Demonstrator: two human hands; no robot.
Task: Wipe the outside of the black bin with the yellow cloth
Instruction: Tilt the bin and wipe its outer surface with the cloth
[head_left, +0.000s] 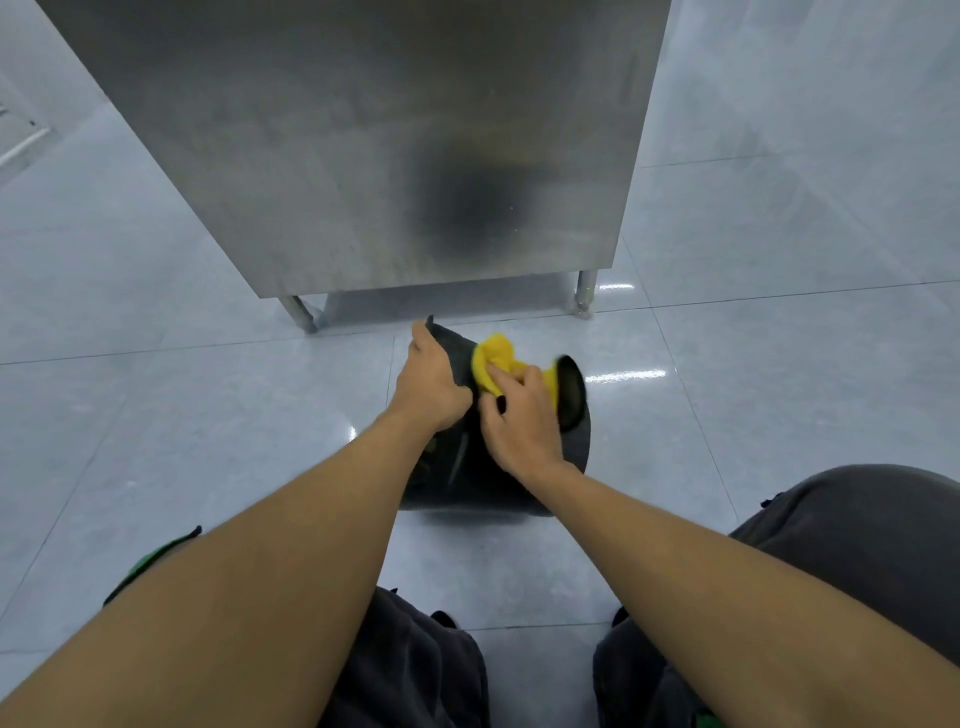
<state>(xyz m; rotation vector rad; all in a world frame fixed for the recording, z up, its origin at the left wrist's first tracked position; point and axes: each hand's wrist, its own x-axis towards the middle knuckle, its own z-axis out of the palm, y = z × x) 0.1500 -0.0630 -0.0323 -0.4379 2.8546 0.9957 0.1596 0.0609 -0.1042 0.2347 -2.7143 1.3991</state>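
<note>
— Low on the tiled floor (156, 395), what sits at the frame's left?

— Pale glossy tiles run from nine o'clock inward, and a steel cabinet (395, 145) on short legs fills the top from eleven to one o'clock, a dark smudge and a yellow tint reflected in its panel.

— And the centre?

— The bin (576, 441), black, lies tipped on the floor just below the cabinet's near edge, its rim edge pointing to twelve o'clock. The left hand (431, 382) grips that edge at the bin's ten o'clock side, fingers curled shut over it, thumb side up.

— Where is the cloth?

— The cloth (498, 358), yellow and bunched, is pressed on the bin's outer wall at its top, just right of the left hand. The right hand (522, 421) holds it, fingers clamped on the fabric, thumb tucked near the left wrist. The two hands nearly touch.

— Anything further right?

— A dark oval part of the bin shows at the cloth's three o'clock, blurred. Toward four o'clock a knee (857, 519) in grey trousers rises; more grey cloth lies at six o'clock between the bare forearms.
</note>
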